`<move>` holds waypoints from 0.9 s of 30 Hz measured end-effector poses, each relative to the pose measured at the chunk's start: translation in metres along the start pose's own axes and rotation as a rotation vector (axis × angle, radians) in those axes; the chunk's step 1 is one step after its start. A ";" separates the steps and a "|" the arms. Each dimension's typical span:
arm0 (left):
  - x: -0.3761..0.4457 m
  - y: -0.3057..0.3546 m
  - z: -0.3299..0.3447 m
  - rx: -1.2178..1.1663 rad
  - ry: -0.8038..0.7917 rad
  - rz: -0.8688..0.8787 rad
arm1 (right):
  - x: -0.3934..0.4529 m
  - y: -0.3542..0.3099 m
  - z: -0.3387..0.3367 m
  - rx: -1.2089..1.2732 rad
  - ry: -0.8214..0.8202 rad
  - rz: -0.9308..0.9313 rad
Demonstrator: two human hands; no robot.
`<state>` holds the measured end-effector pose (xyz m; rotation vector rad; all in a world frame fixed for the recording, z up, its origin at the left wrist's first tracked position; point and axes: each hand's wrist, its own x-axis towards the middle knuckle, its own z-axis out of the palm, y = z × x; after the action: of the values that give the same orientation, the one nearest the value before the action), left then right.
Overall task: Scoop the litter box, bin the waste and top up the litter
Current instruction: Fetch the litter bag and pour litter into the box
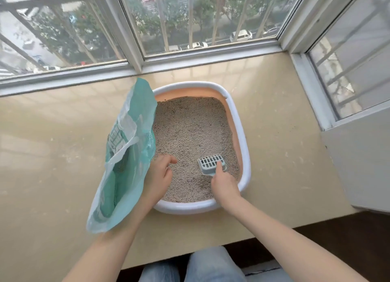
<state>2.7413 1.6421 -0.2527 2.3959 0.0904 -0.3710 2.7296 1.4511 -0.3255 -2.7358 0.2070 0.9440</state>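
A white-rimmed, peach-walled litter box sits on a beige window ledge, filled with grey litter. My right hand grips the handle of a grey slotted scoop, whose head rests on the litter near the box's front right. My left hand hovers over the litter at the front left, fingers loosely curled, next to an open teal and white litter bag that stands tilted against the box's left side. Whether the hand holds the bag's edge is hidden.
The beige ledge extends left and right of the box. Window frames run close behind it, and a white wall panel closes the right side. My knees in jeans are below the ledge's front edge.
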 end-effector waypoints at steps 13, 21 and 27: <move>-0.023 0.009 -0.003 -0.037 0.002 -0.007 | -0.011 -0.001 -0.026 -0.138 -0.021 -0.427; -0.027 0.012 -0.001 -0.083 0.006 -0.030 | 0.003 0.037 -0.055 -0.405 -0.102 -0.498; -0.029 0.020 0.003 -0.118 0.003 -0.057 | 0.001 0.042 -0.071 -0.400 -0.013 -0.531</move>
<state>2.7165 1.6261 -0.2334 2.2813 0.1777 -0.3788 2.7629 1.3920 -0.2794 -2.8796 -0.7519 0.9155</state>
